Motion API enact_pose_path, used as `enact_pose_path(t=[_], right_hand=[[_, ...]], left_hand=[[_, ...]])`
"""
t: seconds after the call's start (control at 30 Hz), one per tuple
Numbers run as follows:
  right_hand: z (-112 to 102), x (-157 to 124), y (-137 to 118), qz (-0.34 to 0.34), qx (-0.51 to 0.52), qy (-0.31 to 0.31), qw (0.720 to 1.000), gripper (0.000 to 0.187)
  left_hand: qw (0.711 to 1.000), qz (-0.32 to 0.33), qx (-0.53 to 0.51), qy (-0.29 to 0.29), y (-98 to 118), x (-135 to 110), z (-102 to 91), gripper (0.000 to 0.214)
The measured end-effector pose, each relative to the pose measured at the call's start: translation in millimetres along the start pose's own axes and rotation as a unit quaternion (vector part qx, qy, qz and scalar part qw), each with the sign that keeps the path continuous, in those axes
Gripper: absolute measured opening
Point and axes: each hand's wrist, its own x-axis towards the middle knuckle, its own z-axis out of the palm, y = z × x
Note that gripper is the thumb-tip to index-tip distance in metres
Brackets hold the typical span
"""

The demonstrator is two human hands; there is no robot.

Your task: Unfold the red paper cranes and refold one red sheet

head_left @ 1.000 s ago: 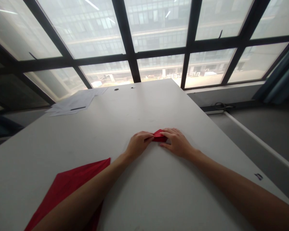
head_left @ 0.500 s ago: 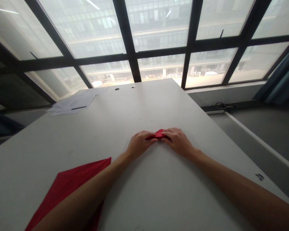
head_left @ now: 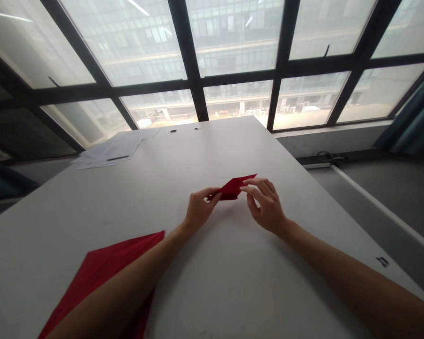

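Note:
A small folded piece of red paper is lifted slightly above the white table, its pointed end aimed to the right. My left hand pinches its left end between thumb and fingers. My right hand is just right of the paper, fingers curled and loosely apart, fingertips at the paper's right edge without a clear grip. Both forearms stretch across the table toward me.
A larger red sheet lies flat at the near left, partly under my left forearm. White papers with a dark pen lie at the far left of the table. Windows run behind; the table's right edge drops to a grey floor.
Both hands were pressing the red paper flat on the table. Now the left hand has lifted it, it has opened into a longer shape, and the right hand has eased off.

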Motion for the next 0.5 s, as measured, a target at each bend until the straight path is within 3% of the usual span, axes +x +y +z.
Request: enact_pose_path(t=[0.1,0.23,0.5], right_hand=[[0.8,0.1,-4.1,-0.026,-0.004,-0.038,0.999,0.038],[2.2,2.8,-7.2,-0.054,-0.039,-0.078,0.995,0.041],[4.6,0.3,-2.0,-0.008,-0.014,-0.045,0.999,0.014]], left_hand=[[0.998,-0.027,-0.052,0.004,3.0,1.9,-2.9,0.029],[0.986,-0.072,-0.148,-0.036,4.2,3.2,-6.2,0.040],[0.972,-0.093,-0.195,-0.096,1.1,2.6,-4.7,0.017]])
